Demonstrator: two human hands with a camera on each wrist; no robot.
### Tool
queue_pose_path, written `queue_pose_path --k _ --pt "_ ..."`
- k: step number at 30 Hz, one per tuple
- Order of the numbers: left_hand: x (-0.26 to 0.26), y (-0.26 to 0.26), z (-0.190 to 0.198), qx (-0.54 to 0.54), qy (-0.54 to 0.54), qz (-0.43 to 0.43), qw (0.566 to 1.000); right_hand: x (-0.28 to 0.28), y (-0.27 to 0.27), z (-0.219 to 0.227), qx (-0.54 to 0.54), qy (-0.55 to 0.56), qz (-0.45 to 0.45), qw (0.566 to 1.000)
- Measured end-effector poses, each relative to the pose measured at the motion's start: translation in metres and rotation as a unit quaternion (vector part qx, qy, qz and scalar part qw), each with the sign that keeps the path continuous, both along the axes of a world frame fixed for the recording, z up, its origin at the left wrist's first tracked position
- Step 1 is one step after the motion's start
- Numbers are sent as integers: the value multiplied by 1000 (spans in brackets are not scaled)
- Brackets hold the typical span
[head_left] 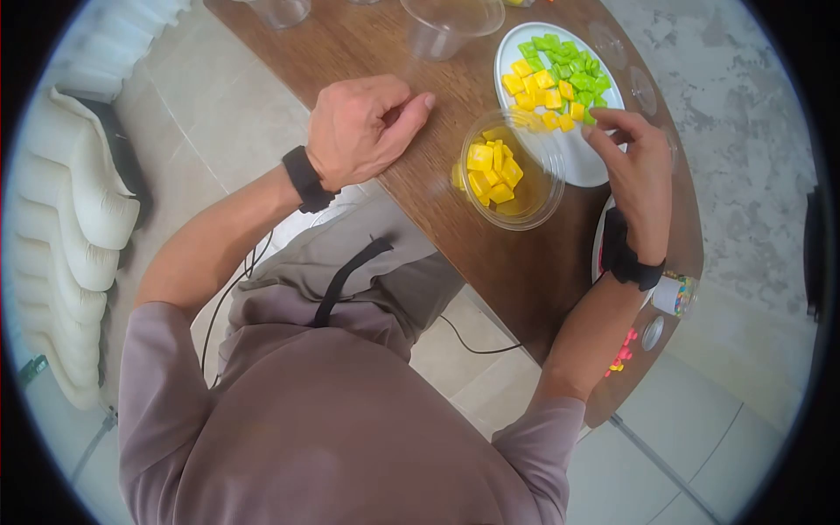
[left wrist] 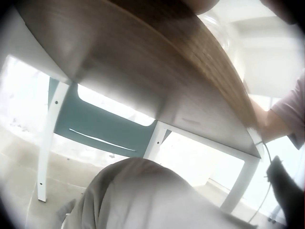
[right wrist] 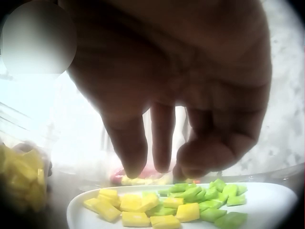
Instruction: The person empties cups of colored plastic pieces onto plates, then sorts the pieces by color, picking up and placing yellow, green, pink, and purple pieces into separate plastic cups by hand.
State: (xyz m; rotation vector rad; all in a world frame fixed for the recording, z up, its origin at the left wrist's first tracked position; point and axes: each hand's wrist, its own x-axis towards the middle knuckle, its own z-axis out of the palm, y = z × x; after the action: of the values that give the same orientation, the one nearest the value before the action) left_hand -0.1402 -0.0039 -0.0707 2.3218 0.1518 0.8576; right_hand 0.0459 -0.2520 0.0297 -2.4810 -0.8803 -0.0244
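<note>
Over the oval white plate (head_left: 582, 166) hovers my right hand (head_left: 637, 162), its fingers bent downward and fingertips close above the candies. Nothing shows between those fingers in the right wrist view. Yellow wrapped candies (right wrist: 136, 218) and green wrapped candies (right wrist: 231, 219) lie in two adjoining groups on the plate. A clear round plastic tub (head_left: 534, 214) with several yellow candies (head_left: 492, 171) stands beside the plate, its rim overlapping it in the head view. My left hand (head_left: 360, 131) is at the table's near edge, fingers loosely curled and thumb extended, holding nothing.
More clear tubs (head_left: 437, 39) stand toward the far end of the wooden table (head_left: 350, 44). Clear lids (head_left: 643, 90) lie past the plate. Near my right forearm are a jar of colourful pieces (head_left: 674, 295), a round metal lid (head_left: 653, 332) and loose pink pieces (head_left: 623, 353).
</note>
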Motion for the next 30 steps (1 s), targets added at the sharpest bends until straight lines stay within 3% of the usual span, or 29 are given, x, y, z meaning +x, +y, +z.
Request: queue_pose_path --k 8,11,18,22,25,27,30 --pt "1 1 -6 21 -49 -27 998 2 9 -26 -105 -95 66 988" --pt "1 1 -6 36 -42 -27 998 3 14 -28 -122 -45 35 991" --pt "2 0 -5 27 -58 -42 997 10 8 -27 -129 -42 33 990" --pt "0 0 -5 20 -47 -46 998 -16 2 15 -32 -13 29 999" --pt "-2 0 -3 24 -40 -54 997 -60 8 49 -1 75 -14 997" --pt "0 2 -4 28 -34 -62 997 -72 8 54 101 152 105 978" --pt "-1 2 -2 34 -23 -68 997 -68 6 56 90 103 89 987"
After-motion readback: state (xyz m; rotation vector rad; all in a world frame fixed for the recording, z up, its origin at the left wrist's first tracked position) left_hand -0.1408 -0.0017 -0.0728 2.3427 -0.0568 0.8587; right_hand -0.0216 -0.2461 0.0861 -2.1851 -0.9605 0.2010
